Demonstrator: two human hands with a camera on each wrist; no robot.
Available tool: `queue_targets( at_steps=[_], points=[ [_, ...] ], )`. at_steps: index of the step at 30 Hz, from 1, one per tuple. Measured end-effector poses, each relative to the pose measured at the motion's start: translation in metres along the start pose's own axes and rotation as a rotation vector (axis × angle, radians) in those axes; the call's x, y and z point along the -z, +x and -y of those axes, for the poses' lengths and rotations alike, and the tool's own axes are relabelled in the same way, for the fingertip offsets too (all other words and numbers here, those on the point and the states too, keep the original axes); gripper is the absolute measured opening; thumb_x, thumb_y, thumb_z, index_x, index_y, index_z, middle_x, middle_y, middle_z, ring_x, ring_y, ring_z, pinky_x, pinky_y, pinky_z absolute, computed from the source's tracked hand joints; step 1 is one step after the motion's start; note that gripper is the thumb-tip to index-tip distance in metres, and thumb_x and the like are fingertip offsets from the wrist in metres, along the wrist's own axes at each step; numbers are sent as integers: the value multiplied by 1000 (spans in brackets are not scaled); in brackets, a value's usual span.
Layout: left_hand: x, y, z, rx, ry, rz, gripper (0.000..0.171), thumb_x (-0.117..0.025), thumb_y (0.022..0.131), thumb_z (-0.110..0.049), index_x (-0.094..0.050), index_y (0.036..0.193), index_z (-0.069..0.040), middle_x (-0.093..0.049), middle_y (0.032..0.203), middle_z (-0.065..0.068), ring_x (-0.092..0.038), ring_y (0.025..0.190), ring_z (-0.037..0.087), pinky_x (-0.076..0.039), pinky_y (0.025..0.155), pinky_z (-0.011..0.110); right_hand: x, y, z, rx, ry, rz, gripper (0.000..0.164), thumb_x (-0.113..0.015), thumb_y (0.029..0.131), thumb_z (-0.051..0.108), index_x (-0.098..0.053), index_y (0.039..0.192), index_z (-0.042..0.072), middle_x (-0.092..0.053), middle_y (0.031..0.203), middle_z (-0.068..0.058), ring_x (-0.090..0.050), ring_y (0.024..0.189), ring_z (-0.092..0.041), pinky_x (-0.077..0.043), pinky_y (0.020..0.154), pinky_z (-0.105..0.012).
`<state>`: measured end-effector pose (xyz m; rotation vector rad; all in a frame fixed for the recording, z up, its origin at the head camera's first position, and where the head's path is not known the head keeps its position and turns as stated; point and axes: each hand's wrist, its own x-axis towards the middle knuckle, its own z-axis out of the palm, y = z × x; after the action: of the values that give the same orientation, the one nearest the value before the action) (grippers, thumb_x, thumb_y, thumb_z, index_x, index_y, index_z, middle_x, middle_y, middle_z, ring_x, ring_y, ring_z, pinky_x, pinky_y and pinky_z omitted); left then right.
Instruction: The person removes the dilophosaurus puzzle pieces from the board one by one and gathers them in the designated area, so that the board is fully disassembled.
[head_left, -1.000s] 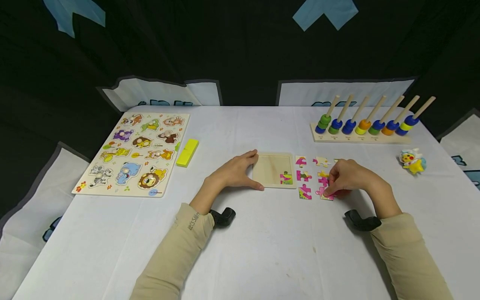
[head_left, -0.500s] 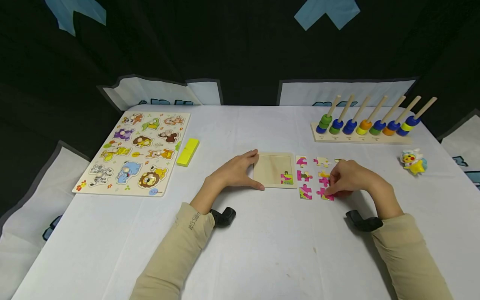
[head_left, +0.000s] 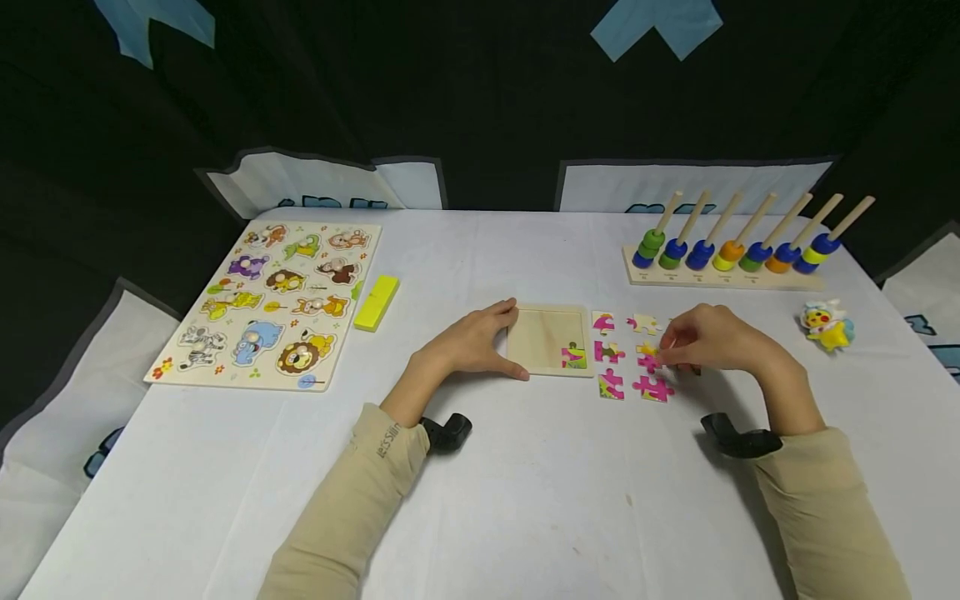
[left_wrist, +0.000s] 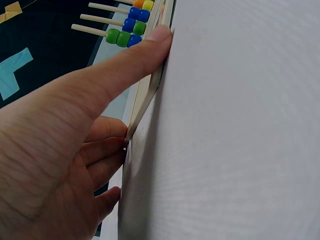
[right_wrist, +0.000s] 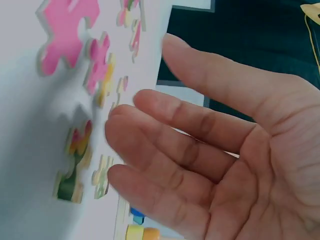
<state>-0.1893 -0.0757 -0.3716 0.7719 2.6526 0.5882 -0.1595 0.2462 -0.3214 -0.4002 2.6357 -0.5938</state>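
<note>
My left hand (head_left: 472,340) holds the left side of a shallow wooden puzzle tray (head_left: 543,333), thumb at the near edge and fingers at the far left corner. One pink and green jigsaw piece (head_left: 574,357) lies in the tray's near right corner. Several loose jigsaw pieces (head_left: 608,352) lie on the table right of the tray. My right hand (head_left: 708,337) hovers over the right side of these pieces. In the right wrist view its thumb stands apart from the bent fingers, with nothing between them. A pink piece (right_wrist: 70,32) and a green-cornered piece (right_wrist: 70,187) lie beyond the fingertips.
An animal puzzle board (head_left: 270,304) covers the table's left, with a yellow block (head_left: 377,303) beside it. A peg rack with coloured beads (head_left: 723,277) stands at the back right. A small yellow figurine (head_left: 826,324) is near the right edge.
My right hand has moved off the near right pink piece, slightly away and to the right, leaving that piece on the table. My left hand and the tray have not moved.
</note>
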Motion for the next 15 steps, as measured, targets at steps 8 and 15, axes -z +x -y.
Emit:
queue_targets(
  at_steps=[8, 15],
  points=[
    [1, -2, -1, 4, 3, 1, 104, -73, 64, -56, -26, 143, -8, -16, 152, 4, -18, 140, 18, -21, 114, 35, -2, 11, 19, 52, 4, -78, 32, -68, 79, 31, -67, 93, 2, -64, 72, -3, -52, 61, -13, -44, 56, -26],
    [1, -1, -1, 2, 4, 3, 103, -72, 64, -56, -26, 143, -8, -16, 153, 3, -18, 140, 18, -21, 114, 35, -6, 26, 31, 78, 24, -82, 30, -69, 79, 24, -67, 98, 1, -66, 76, -4, -54, 63, -13, -47, 60, -24]
  ],
)
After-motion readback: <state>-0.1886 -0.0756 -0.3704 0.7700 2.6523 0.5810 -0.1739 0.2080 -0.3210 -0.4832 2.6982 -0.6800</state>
